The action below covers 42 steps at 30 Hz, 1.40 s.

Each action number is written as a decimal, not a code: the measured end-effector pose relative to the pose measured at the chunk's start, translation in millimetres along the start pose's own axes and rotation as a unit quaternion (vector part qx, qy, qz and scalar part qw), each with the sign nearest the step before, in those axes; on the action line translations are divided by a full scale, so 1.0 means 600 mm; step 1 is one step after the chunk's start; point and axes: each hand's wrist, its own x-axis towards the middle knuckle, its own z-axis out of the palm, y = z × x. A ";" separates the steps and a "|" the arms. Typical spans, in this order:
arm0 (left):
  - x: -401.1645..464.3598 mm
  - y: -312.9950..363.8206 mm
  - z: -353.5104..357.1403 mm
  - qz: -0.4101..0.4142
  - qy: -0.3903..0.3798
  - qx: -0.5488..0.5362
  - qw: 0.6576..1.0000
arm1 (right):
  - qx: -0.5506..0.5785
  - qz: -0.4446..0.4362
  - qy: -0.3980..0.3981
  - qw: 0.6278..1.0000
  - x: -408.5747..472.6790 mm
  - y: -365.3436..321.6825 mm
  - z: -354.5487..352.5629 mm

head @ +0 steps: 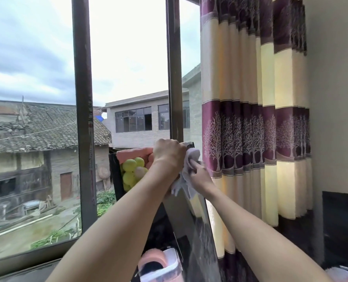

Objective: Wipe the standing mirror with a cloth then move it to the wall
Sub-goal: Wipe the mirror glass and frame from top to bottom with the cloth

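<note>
1. Holding the mirror by its top edge, my left hand is curled over the frame near the upper corner, steadying it in front of the window.
2. My right hand pinches the cloth and presses it to the glass just below and right of the left grip, almost touching it.
3. The mirror's long axis runs from that top edge down toward me, tilted, its foot hidden low in view beside a pink tub.
4. It sits just left of the curtain; the wall lies further right, past the curtain.
5. I judge wiping is in hand, upper part only. For the move, my right hand is nearer the wall, and must free itself of the cloth first.
</note>
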 end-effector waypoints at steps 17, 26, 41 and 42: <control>-0.013 0.046 0.055 -0.091 0.066 0.120 0.986 | -0.025 -0.072 0.046 0.996 0.058 -0.007 -0.012; -0.019 0.044 0.052 -0.107 0.057 0.129 0.984 | -0.047 0.100 0.030 0.993 0.033 0.067 -0.008; -0.011 0.046 0.064 -0.117 0.079 0.113 0.983 | -0.195 0.122 -0.051 0.972 0.051 0.125 0.022; -0.009 0.049 0.062 -0.112 0.079 0.112 0.984 | -0.169 0.148 -0.031 0.974 0.048 0.129 0.017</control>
